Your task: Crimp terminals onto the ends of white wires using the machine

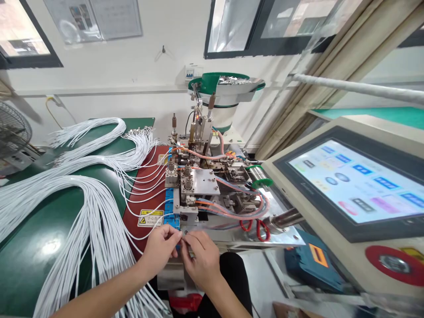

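My left hand (161, 245) and my right hand (198, 255) meet at the front edge of a small assembly machine (202, 185). Both hands are closed in a pinch on a thin white wire (145, 238) just below a row of blue clips (169, 207). Several white wires run from those clips out to the left. A large bundle of white wires (79, 194) lies across the green table (29, 260) beside my left forearm.
A touchscreen panel (357, 181) with a red button (394, 264) stands at the right. A green-rimmed feeder bowl (228, 88) sits behind the machine. A fan (11, 130) is at the far left. A blue case (311, 260) lies below the panel.
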